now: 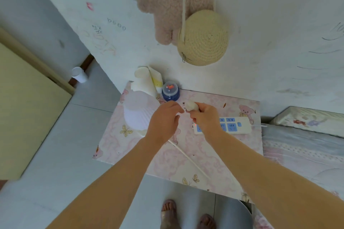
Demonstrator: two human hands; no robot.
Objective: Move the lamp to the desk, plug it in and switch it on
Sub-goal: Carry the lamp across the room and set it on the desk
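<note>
The lamp with its white pleated shade [138, 110] stands on the left part of the pink patterned desk [214, 156]. Its white cord [188, 158] runs diagonally across the desk toward me. My right hand [205, 119] grips the lamp's white plug [191, 106], held just above the left end of a white and blue power strip [230, 125], whose red light glows. My left hand [164, 122] hovers beside the plug with its fingers apart, just right of the shade. My hands hide the strip's left sockets.
A blue dome-topped jar [170, 91] and rolled white papers [147, 80] stand at the desk's back edge by the wall. A plush bear and a straw bag [202, 39] hang above. A bed [305, 141] adjoins the desk on the right.
</note>
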